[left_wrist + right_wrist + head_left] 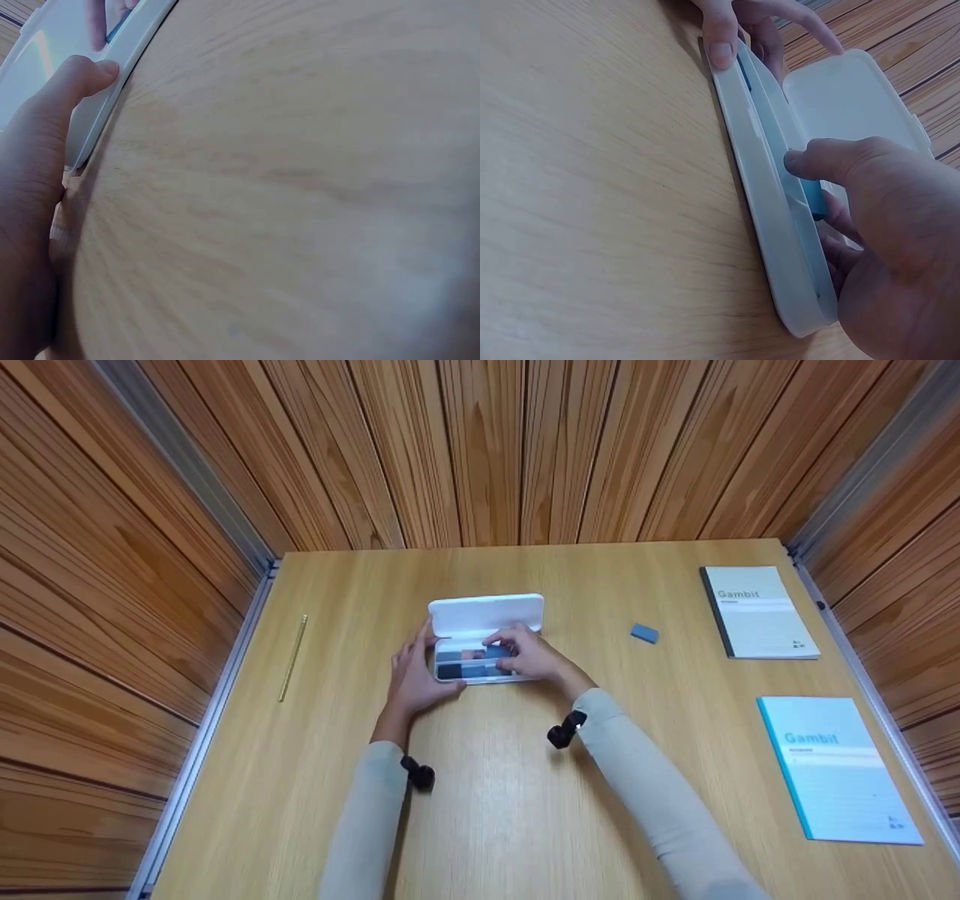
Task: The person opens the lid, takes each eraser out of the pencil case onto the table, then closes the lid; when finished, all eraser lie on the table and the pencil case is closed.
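Note:
A white pencil case [486, 616] lies with its lid raised, several blue, dark and pinkish blocks sitting in its two long compartments. My left hand [417, 675] holds the case at its left end, thumb on the front rim and fingers reaching round toward the lid. Over the right half of the case, my right hand [534, 655] pinches a blue eraser-like block [813, 198] in the rear compartment. Its thumb is close to the divider in the right wrist view. The right fingers partly hide that block and the case's right end.
A loose blue eraser [644, 633] lies right of the case. Farther right are a white notebook [763, 615] with a dark spine and a light-blue notebook [840, 787]. A pencil [293, 658] lies at the left. Wooden panels [480, 450] rise behind the table.

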`<state>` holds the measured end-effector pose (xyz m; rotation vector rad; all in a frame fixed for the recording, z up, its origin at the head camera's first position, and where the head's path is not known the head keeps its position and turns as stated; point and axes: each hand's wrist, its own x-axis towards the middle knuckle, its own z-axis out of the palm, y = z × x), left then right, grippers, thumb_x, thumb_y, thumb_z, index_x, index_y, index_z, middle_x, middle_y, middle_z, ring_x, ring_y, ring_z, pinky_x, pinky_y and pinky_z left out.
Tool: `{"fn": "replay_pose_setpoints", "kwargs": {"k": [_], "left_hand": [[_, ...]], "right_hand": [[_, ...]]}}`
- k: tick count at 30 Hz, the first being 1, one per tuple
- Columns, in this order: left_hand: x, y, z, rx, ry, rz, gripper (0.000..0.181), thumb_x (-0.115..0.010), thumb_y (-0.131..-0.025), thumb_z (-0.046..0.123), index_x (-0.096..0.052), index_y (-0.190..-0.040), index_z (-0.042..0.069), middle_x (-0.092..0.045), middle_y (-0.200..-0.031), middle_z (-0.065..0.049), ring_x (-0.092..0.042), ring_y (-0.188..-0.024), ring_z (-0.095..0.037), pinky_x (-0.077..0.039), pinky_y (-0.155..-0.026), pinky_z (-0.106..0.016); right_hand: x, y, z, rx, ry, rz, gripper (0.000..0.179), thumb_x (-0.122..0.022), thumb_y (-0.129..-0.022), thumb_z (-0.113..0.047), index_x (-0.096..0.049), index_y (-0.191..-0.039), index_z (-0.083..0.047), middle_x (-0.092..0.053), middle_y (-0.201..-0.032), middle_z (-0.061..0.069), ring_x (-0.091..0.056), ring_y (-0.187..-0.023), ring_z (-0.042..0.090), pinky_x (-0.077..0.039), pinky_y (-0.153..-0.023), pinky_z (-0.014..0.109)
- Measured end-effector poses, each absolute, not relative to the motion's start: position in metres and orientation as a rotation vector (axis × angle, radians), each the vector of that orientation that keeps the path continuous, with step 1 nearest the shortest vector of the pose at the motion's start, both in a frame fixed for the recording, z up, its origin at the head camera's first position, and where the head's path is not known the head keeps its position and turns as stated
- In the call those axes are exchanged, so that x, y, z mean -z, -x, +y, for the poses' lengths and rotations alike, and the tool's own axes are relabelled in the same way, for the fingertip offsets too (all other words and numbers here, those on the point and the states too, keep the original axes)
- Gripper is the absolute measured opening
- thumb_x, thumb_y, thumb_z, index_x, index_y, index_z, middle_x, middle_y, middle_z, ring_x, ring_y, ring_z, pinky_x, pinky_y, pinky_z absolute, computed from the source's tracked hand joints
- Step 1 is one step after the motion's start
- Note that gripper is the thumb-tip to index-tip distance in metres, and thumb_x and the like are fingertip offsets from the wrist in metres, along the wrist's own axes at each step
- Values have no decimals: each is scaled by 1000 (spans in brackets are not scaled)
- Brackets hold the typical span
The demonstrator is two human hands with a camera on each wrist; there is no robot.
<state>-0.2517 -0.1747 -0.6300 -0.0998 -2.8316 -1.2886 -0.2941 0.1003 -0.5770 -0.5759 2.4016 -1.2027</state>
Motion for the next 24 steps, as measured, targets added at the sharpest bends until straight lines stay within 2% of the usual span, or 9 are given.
{"fn": "replay_pose_setpoints", "kwargs": {"k": [5,10,16,24], "left_hand": [[631,252,-175,1295,96,-2828,139,-98,-74,56,-9,-180,46,-60,-166,-3,-44,-152,-33,-32,-131,-61],[631,252,-174,1290,101,-2829,139,-98,-74,56,-9,-180,47,-61,-165,-3,-45,-152,-34,-32,-130,-61],[632,252,-174,1297,99,-2820,138,-98,-74,56,-9,-180,47,-61,-165,-2,-44,-153,-33,-32,-130,-60],[633,253,-175,1280,123,-2810,139,-98,-74,57,-11,-181,42,-60,-166,-6,-45,-150,-34,-31,-129,-60]], "right_hand": [[580,295,101,1250,566,2419,36,-70,-108,-5,-60,-141,-14,-51,-144,20,-53,-133,36,-48,-117,52],[582,295,101,1299,522,2429,32,-71,-108,-6,-53,-133,-15,-52,-134,16,-54,-127,34,-47,-109,45],[582,294,101,1333,506,2433,28,-71,-108,-6,-51,-126,-15,-51,-127,13,-53,-124,32,-44,-106,44],[581,296,102,1456,548,2465,27,-73,-105,-2,-54,-123,-8,-56,-121,11,-56,-114,27,-45,-99,36]]}}
